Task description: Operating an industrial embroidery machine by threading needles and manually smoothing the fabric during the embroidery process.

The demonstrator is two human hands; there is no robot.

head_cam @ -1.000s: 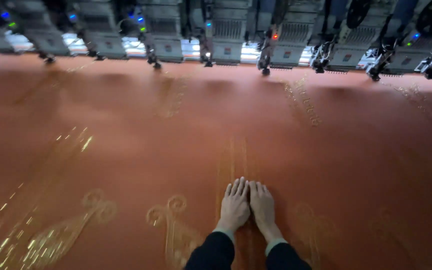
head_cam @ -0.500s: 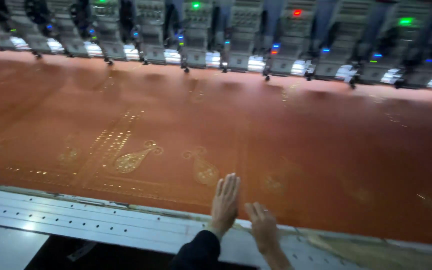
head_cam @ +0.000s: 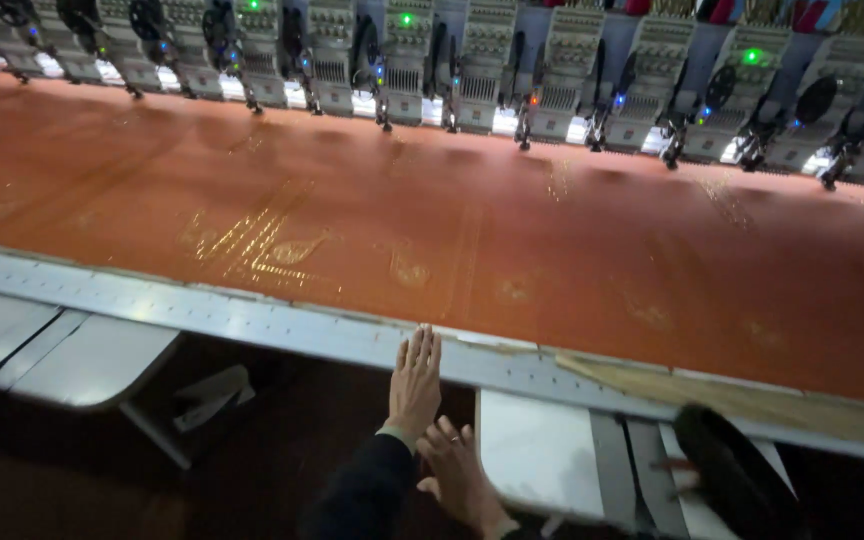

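A wide rust-orange cloth (head_cam: pixel 572 250) with gold embroidered motifs (head_cam: pixel 262 245) lies stretched flat under a row of embroidery machine heads (head_cam: pixel 482 70). A grey metal frame rail (head_cam: pixel 252 315) runs along its near edge. My left hand (head_cam: pixel 417 385), in a dark sleeve, is flat with fingers together, and its fingertips reach the rail. My right hand (head_cam: pixel 457 475) is lower and closer to me, fingers loosely spread, beside a white table panel (head_cam: pixel 537 450). Neither hand holds anything.
White table panels (head_cam: pixel 92 360) jut out below the rail at the left, with a dark gap beneath. A dark rounded object (head_cam: pixel 732 475) lies at the lower right. Green and blue lamps glow on the machine heads.
Both hands have come off the cloth and drawn back toward me, past the frame rail. The view has pulled back, showing the rail and the table panels.
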